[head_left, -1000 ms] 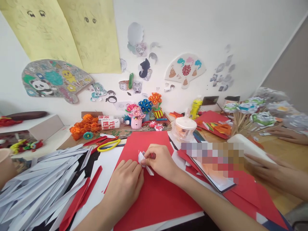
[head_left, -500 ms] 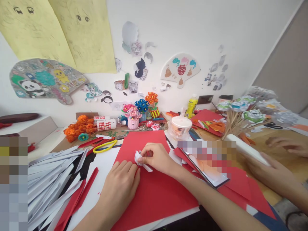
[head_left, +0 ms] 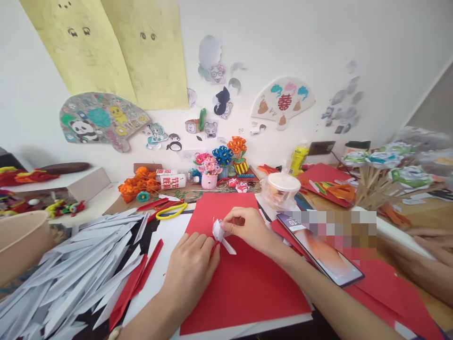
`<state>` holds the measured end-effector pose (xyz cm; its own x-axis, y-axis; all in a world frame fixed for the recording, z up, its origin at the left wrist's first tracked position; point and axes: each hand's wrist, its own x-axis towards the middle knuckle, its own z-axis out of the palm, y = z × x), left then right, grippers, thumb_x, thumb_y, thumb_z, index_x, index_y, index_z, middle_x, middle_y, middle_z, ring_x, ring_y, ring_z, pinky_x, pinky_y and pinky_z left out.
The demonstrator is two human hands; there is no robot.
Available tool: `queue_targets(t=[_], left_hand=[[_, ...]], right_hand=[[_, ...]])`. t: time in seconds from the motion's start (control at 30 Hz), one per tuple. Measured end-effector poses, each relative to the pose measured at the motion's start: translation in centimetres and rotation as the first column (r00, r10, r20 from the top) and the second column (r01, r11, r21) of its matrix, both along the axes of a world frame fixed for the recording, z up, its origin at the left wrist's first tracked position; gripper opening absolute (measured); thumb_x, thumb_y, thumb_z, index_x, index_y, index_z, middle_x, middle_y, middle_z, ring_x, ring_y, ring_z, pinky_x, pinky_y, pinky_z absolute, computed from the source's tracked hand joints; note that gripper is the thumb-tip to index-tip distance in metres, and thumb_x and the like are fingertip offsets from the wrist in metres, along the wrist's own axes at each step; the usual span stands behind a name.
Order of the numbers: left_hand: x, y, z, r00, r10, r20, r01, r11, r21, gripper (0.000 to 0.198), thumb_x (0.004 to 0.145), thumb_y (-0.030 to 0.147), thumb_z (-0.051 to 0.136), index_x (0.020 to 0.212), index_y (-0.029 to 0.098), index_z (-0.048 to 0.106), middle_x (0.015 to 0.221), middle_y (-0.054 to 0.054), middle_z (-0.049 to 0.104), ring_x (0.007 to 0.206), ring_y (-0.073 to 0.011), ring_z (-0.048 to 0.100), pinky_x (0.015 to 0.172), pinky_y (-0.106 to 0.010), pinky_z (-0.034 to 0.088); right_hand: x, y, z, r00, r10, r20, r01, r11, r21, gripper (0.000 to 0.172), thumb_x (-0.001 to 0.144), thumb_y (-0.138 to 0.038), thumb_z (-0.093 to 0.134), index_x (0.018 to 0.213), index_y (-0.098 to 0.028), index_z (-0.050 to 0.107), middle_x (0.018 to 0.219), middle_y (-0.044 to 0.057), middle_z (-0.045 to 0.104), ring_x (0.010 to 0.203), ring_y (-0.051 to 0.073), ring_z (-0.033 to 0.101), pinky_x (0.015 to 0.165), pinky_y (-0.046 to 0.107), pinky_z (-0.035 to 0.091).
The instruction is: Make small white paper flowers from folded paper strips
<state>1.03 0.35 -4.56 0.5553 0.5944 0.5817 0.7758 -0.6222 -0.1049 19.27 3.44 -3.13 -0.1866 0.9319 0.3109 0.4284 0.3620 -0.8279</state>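
A small folded piece of white paper (head_left: 220,233) sits over a large red paper sheet (head_left: 240,283) in front of me. My right hand (head_left: 247,229) pinches its upper edge with thumb and fingers curled. My left hand (head_left: 191,269) lies palm down on the red sheet, its fingertips pressed against the lower side of the white piece, where a thin white strip sticks out toward me.
Several white paper strips (head_left: 74,269) pile up at the left, with red strips (head_left: 136,283) beside them. A phone (head_left: 318,255) lies at the right. Yellow-handled scissors (head_left: 171,211), paper flower pots (head_left: 221,163), a plastic cup (head_left: 281,189) and another person's hands (head_left: 421,259) are around.
The view has swung a little; both hands stay at the white piece. The other person's hands at the right have shifted lower and further right.
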Motion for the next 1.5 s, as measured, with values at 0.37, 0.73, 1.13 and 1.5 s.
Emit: queue_targets(t=[0.37,0.73,1.13,1.5], left_hand=[[0.41,-0.15,-0.10,0.998,-0.058,0.000,0.057,0.997,-0.046,0.026,0.085,0.011,0.041,0.061,0.018,0.047,0.059,0.000,0.051,0.054,-0.0143,0.045,0.055,-0.027,0.034],[0.54,0.00,-0.03,0.995,-0.097,0.026,0.098,0.994,-0.047,0.028,0.087,0.011,0.038,0.059,0.018,0.043,0.058,0.001,0.049,0.053,-0.0130,0.043,0.054,-0.027,0.033],[0.41,-0.41,0.22,0.998,-0.064,0.014,0.064,0.997,-0.035,0.026,0.085,0.010,0.040,0.061,0.019,0.046,0.061,0.000,0.052,0.054,-0.0135,0.045,0.056,-0.027,0.034],[0.47,-0.25,-0.12,1.000,-0.024,0.004,0.024,0.999,-0.043,0.024,0.083,0.010,0.042,0.061,0.018,0.048,0.058,0.001,0.051,0.054,-0.0148,0.047,0.056,-0.028,0.036]], right_hand=[[-0.80,-0.60,-0.09,0.998,-0.048,-0.032,0.049,0.998,0.027,0.012,0.069,-0.011,0.070,0.063,-0.017,0.063,0.069,-0.001,0.060,0.061,0.011,0.050,0.059,0.024,0.041],[-0.82,-0.52,-0.43,0.995,-0.054,-0.083,0.062,0.993,0.096,0.016,0.069,-0.004,0.065,0.062,-0.017,0.059,0.069,-0.002,0.057,0.061,0.010,0.048,0.058,0.023,0.039],[-0.40,-0.10,-0.26,1.000,0.005,-0.008,-0.005,0.999,0.051,0.014,0.073,-0.029,0.073,0.070,-0.017,0.067,0.071,0.000,0.062,0.059,0.010,0.050,0.056,0.022,0.041],[-0.62,-0.88,-0.24,0.985,-0.122,0.125,0.093,0.972,0.214,0.020,0.069,-0.017,0.078,0.062,-0.018,0.059,0.068,-0.003,0.059,0.060,0.011,0.051,0.057,0.024,0.038]])
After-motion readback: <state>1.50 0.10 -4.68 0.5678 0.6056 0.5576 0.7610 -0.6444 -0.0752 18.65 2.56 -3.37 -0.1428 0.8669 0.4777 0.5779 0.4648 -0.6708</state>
